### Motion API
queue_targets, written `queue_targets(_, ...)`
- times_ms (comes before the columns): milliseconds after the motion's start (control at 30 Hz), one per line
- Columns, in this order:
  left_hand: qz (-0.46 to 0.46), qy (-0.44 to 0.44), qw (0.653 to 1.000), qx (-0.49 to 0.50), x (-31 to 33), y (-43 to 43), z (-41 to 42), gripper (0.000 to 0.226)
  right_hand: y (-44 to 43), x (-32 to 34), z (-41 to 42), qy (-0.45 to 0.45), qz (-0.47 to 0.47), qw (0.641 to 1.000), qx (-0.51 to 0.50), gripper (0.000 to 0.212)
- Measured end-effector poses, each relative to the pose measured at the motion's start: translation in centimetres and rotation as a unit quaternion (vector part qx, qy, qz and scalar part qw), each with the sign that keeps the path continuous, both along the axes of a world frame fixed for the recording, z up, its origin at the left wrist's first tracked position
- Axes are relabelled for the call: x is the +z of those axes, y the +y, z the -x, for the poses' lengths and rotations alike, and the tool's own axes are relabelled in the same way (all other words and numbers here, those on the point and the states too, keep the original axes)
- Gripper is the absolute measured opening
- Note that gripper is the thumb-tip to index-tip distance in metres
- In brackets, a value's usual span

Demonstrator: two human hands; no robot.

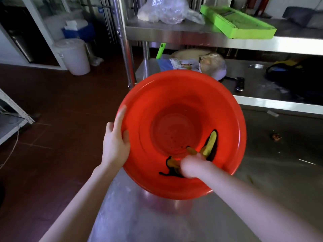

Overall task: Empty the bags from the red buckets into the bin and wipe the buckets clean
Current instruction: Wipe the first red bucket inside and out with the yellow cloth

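Observation:
A red bucket (174, 105) is tilted toward me above the corner of a steel table (143, 215), its inside showing. My left hand (116, 142) grips its left rim, fingers on the outside and thumb over the edge. Inside the bucket, my right hand (192, 165) holds a yellow cloth with dark edges (210, 142) against the lower wall; the hand is blurred. A few dark specks lie on the bucket's bottom. No bag is inside it.
A steel shelf rack (201, 34) behind carries a clear plastic bag (164, 11) and a green tray (237, 23). On the lower shelf are packets, a round pan (214, 65) and a dark bag. A white lidded bin (73, 55) stands on the brown floor, left.

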State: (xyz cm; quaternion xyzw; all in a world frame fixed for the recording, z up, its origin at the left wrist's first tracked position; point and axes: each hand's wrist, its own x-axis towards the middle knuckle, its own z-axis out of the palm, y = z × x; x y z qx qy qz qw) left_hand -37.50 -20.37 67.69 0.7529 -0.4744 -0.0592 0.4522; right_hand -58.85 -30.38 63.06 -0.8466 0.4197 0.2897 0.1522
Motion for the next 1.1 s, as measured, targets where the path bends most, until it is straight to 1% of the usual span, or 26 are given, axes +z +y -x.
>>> queue_targets(100, 0.032, 0.023, 0.999, 0.020, 0.5, -0.9, 1.0, 0.083, -2.3, 0.2, 0.0, -0.021, 0.061, 0.998, -0.025, 0.037)
queue_targets(167, 0.047, 0.030, 0.998, 0.035, 0.7, -1.6, 1.1, 0.081, -4.1, 0.6, 0.2, -0.110, 0.068, 0.987, -0.094, 0.034)
queue_targets(200, 0.057, 0.031, 0.997, 0.034, 0.7, -1.8, 1.2, 0.080, -5.0, 0.8, 0.3, -0.166, 0.063, 0.974, -0.137, 0.034)
queue_targets(233, 0.065, 0.030, 0.997, 0.028, 0.8, -1.9, 1.3, 0.079, -5.9, 1.2, 0.4, -0.226, 0.062, 0.955, -0.181, 0.033)
queue_targets(300, 0.075, 0.022, 0.997, 0.017, 0.9, -2.1, 1.5, 0.078, -7.9, 2.1, 0.0, -0.335, 0.087, 0.902, -0.256, 0.031)
queue_targets(400, 0.078, 0.016, 0.997, 0.007, 1.1, -2.4, 1.2, 0.075, -10.3, 3.2, -1.8, -0.448, 0.179, 0.814, -0.324, 0.037)
queue_targets(433, 0.075, 0.014, 0.997, 0.004, 1.3, -2.6, 1.1, 0.074, -10.8, 3.5, -2.7, -0.472, 0.195, 0.794, -0.330, 0.041)
queue_targets(467, 0.071, 0.012, 0.997, 0.003, 1.5, -2.9, 1.1, 0.071, -11.3, 3.5, -3.7, -0.488, 0.199, 0.792, -0.309, 0.044)
queue_targets(500, 0.065, 0.013, 0.998, 0.004, 1.7, -3.3, 1.0, 0.069, -11.6, 3.3, -4.6, -0.485, 0.185, 0.817, -0.253, 0.048)
queue_targets(533, 0.056, 0.020, 0.998, 0.007, 2.0, -3.7, 1.0, 0.066, -11.7, 2.6, -5.4, -0.449, 0.163, 0.861, -0.173, 0.054)
queue_targets(567, 0.045, 0.032, 0.998, 0.011, 2.2, -4.1, 1.0, 0.063, -11.7, 1.6, -6.0, -0.389, 0.144, 0.905, -0.093, 0.062)
queue_targets(600, 0.034, 0.042, 0.998, 0.017, 2.4, -4.6, 1.0, 0.060, -11.6, 0.2, -6.3, -0.325, 0.126, 0.937, -0.029, 0.069)
queue_targets(633, 0.023, 0.049, 0.998, 0.023, 2.5, -5.0, 0.9, 0.059, -11.4, -1.3, -6.3, -0.273, 0.107, 0.956, 0.007, 0.073)
queue_targets(667, 0.013, 0.053, 0.998, 0.029, 2.6, -5.4, 0.7, 0.058, -11.1, -2.9, -6.3, -0.241, 0.088, 0.966, 0.022, 0.075)
queue_targets(733, -0.004, 0.058, 0.998, 0.038, 2.6, -6.1, 0.3, 0.060, -10.6, -5.8, -6.4, -0.207, 0.075, 0.974, 0.051, 0.074)
queue_targets(800, -0.013, 0.053, 0.998, 0.031, 2.5, -6.6, 0.1, 0.061, -10.6, -7.8, -7.4, -0.160, 0.111, 0.975, 0.103, 0.069)
queue_targets(867, -0.022, 0.042, 0.999, 0.023, 2.5, -6.9, -0.4, 0.057, -10.6, -9.2, -8.7, -0.118, 0.138, 0.976, 0.117, 0.065)
queue_targets(933, -0.030, 0.055, 0.998, 0.029, 2.5, -7.0, -1.2, 0.051, -10.5, -10.4, -9.8, -0.085, 0.143, 0.979, 0.119, 0.063)
queue_targets(967, -0.032, 0.063, 0.997, 0.035, 2.4, -7.1, -1.5, 0.049, -10.4, -10.9, -9.7, -0.076, 0.149, 0.976, 0.139, 0.062)
queue_targets(1000, -0.031, 0.066, 0.996, 0.042, 2.3, -7.1, -1.6, 0.046, -10.5, -11.0, -9.5, -0.075, 0.166, 0.968, 0.173, 0.062)
queue_targets(1100, -0.017, 0.068, 0.995, 0.065, 2.2, -7.3, -1.0, 0.043, -11.9, -10.5, -9.0, -0.093, 0.255, 0.920, 0.283, 0.058)
